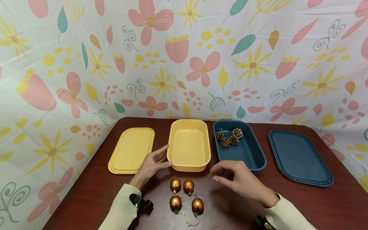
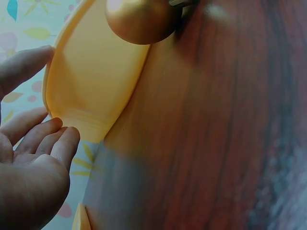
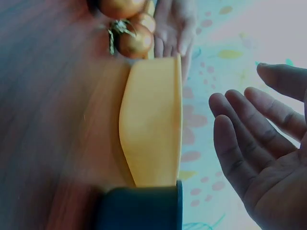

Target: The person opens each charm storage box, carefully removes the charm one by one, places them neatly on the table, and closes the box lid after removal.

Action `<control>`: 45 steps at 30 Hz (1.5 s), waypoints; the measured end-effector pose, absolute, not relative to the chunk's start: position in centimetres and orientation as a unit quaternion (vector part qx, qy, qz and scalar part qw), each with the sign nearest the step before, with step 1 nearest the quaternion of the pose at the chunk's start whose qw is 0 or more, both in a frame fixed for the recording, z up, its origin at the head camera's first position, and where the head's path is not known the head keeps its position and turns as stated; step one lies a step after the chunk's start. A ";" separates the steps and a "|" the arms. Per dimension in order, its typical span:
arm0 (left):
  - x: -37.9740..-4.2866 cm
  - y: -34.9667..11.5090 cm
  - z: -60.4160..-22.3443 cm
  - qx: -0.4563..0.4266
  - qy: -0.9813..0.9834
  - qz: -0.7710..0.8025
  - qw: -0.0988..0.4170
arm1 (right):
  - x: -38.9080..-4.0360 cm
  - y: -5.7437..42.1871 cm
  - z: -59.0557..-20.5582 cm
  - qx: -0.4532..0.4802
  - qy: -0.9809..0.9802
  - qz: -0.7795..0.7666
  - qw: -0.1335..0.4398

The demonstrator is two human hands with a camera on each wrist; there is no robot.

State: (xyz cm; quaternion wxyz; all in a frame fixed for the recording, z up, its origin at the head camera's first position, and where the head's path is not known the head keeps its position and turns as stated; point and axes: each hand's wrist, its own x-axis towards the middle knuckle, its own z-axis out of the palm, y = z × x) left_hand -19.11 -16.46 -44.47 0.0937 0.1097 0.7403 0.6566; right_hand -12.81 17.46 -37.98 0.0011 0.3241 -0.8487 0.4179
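Note:
At the left wall of an empty yellow plastic container (image 1: 188,145), my left hand (image 1: 153,163) has its thumb and fingertips right at the rim, fingers relaxed. My right hand (image 1: 240,179) hovers near the container's front right corner, fingers loosely bent with nothing held. Several shiny gold-orange bauble ornaments (image 1: 175,185) lie in front of the yellow container, between the hands, with silvery string around them. In the right wrist view, the yellow container's side (image 3: 151,120) shows beyond the spread fingers of the right hand (image 3: 264,153).
A blue container (image 1: 244,155) holding several pine cones (image 1: 225,142) stands right of the yellow one. A yellow lid (image 1: 132,150) lies at the left, a blue lid (image 1: 300,156) at the right. Behind the dark wooden table (image 1: 95,198) hangs a floral cloth (image 1: 184,89).

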 end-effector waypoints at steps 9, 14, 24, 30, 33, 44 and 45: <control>-19.1 -16.7 -43.8 0.122 0.739 0.660 0.067 | -13.2 19.4 -37.4 0.281 -0.862 0.420 0.025; -18.9 -16.2 -42.7 0.139 0.730 0.667 0.056 | -13.2 20.3 -37.3 0.261 -0.869 0.420 0.031; -18.5 -14.6 -40.9 0.179 0.704 0.687 0.027 | -13.5 21.6 -37.4 0.240 -0.882 0.400 0.067; -18.6 -13.2 -40.6 0.210 0.687 0.695 0.028 | -13.6 22.2 -37.7 0.239 -0.883 0.395 0.086; -18.6 -12.8 -40.6 0.216 0.680 0.701 0.029 | -13.7 22.4 -37.8 0.237 -0.883 0.395 0.089; -18.9 -11.4 -40.3 0.214 0.677 0.702 0.044 | -14.0 23.5 -37.9 0.208 -0.892 0.389 0.097; -18.9 -11.3 -40.3 0.215 0.677 0.702 0.046 | -14.0 23.6 -37.9 0.207 -0.893 0.388 0.099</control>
